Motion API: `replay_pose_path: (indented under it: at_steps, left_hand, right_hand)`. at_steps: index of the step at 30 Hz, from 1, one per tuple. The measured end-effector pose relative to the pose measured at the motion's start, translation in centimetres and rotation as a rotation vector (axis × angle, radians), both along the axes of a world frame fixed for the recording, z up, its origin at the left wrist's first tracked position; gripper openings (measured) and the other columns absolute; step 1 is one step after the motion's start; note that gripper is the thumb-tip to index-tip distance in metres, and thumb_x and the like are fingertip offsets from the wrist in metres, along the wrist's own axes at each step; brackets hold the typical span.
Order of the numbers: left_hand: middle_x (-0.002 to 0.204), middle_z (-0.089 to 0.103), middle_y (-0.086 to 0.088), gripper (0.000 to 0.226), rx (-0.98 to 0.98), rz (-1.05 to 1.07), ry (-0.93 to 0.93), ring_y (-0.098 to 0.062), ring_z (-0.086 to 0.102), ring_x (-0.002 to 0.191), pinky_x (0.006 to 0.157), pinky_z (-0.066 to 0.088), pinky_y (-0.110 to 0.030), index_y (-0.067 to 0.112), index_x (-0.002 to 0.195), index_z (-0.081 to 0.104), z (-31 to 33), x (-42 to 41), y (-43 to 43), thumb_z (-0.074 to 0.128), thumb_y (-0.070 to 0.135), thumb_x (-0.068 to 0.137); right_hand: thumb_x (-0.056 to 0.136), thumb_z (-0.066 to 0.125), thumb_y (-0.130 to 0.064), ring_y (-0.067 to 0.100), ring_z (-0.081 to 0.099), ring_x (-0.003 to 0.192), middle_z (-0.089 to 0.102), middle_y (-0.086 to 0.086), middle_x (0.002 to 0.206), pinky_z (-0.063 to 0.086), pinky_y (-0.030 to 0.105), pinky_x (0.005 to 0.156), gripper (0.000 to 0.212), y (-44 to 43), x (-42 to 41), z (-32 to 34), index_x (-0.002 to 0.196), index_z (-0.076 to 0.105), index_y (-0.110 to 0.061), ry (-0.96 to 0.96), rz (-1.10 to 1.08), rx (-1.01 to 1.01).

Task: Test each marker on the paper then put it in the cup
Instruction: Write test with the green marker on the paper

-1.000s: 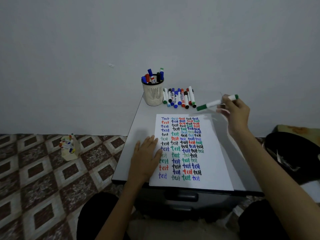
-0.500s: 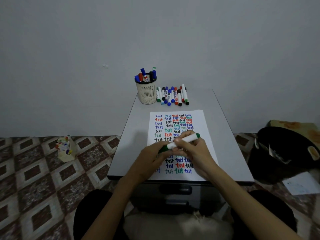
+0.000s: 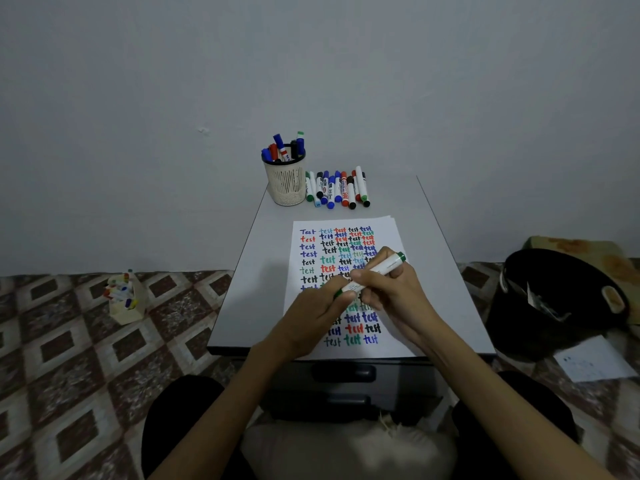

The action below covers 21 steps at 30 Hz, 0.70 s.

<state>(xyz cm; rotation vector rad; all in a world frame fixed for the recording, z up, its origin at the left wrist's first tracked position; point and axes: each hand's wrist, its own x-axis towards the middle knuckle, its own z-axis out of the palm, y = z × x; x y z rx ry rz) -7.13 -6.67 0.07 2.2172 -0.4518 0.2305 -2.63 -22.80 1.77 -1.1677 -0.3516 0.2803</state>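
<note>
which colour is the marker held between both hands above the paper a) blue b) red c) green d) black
c: the marker, gripped by the left hand and right hand, has a white barrel with green at both ends.

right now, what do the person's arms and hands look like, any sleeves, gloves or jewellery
Both are bare. The left forearm and right forearm show no sleeve all the way to the bottom edge of the frame. The left hand and right hand wear no gloves, and no ring, watch or bracelet is visible.
</note>
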Motion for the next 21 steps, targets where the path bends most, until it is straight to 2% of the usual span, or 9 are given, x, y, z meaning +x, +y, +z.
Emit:
replay_pose_path:
  at_steps: [3,5,9,13,15,18,20,21]
  left_hand:
    - [0.071,0.060,0.007,0.028,-0.060,0.006,-0.011,-0.002,0.061,0.065,0.053,0.044,-0.016,0.016,0.107,0.055,0.3,-0.3,-0.6,0.038,0.035,0.098]
    - [0.066,0.054,0.012,0.026,-0.080,0.016,-0.032,0.002,0.056,0.061,0.054,0.038,-0.010,0.007,0.103,0.056,0.2,-0.3,-0.9,0.040,0.027,0.099]
    - [0.068,0.057,0.009,0.016,-0.194,0.026,-0.005,-0.001,0.058,0.062,0.056,0.041,-0.011,0.015,0.087,0.054,0.2,-0.4,-1.3,0.044,0.024,0.097]
    - [0.083,0.067,0.005,0.026,-0.307,0.061,0.055,-0.005,0.067,0.074,0.062,0.051,-0.017,0.009,0.094,0.059,-0.1,-0.9,-1.2,0.050,0.033,0.091]
    - [0.082,0.068,0.005,0.026,-0.229,0.061,0.051,-0.005,0.066,0.071,0.061,0.054,-0.022,0.016,0.097,0.059,0.1,-0.8,-0.9,0.050,0.040,0.091]
    - [0.057,0.053,0.007,0.028,-0.025,0.065,-0.032,-0.004,0.049,0.047,0.048,0.038,-0.014,0.025,0.100,0.055,0.1,-0.2,0.3,0.041,0.048,0.093]
    - [0.055,0.045,0.011,0.021,0.055,0.113,-0.075,-0.003,0.044,0.047,0.052,0.034,-0.012,0.026,0.104,0.054,-0.4,0.4,1.7,0.038,0.037,0.096]
    - [0.062,0.045,0.014,0.022,0.103,0.136,-0.092,0.000,0.046,0.055,0.058,0.036,-0.015,0.025,0.107,0.054,-0.8,0.6,2.5,0.036,0.030,0.096]
  right_hand:
    - [0.080,0.069,0.002,0.014,0.042,0.039,0.052,0.016,0.060,0.035,0.021,0.039,0.020,-0.1,0.1,0.1,0.085,0.050,-0.001,-0.011,0.007,0.008]
    - [0.080,0.068,0.004,0.014,0.042,0.039,0.052,0.015,0.057,0.034,0.021,0.039,0.020,-0.1,0.3,0.3,0.084,0.049,-0.002,-0.018,0.017,0.010]
    - [0.079,0.069,0.005,0.015,0.043,0.041,0.051,0.015,0.057,0.036,0.022,0.041,0.020,-0.4,0.6,0.8,0.083,0.049,0.002,-0.077,0.034,-0.029]
    - [0.076,0.072,0.003,0.019,0.045,0.043,0.050,0.018,0.062,0.036,0.026,0.044,0.024,-1.0,1.0,1.3,0.084,0.050,0.007,-0.140,0.096,-0.095]
    - [0.075,0.073,-0.001,0.018,0.044,0.041,0.052,0.018,0.062,0.034,0.025,0.042,0.023,-1.1,1.3,1.3,0.081,0.051,0.004,-0.131,0.112,-0.116]
    - [0.079,0.066,-0.003,0.013,0.041,0.039,0.055,0.012,0.059,0.033,0.020,0.037,0.021,-1.7,2.1,1.1,0.072,0.046,-0.003,-0.060,0.031,-0.032]
    - [0.086,0.058,-0.003,0.012,0.050,0.044,0.059,0.007,0.061,0.040,0.018,0.040,0.018,-2.5,2.9,0.9,0.073,0.047,-0.007,0.028,-0.070,0.103]
    - [0.090,0.054,-0.003,0.015,0.059,0.053,0.065,0.009,0.069,0.046,0.019,0.043,0.014,-3.0,3.3,0.6,0.077,0.050,-0.007,0.073,-0.123,0.152]
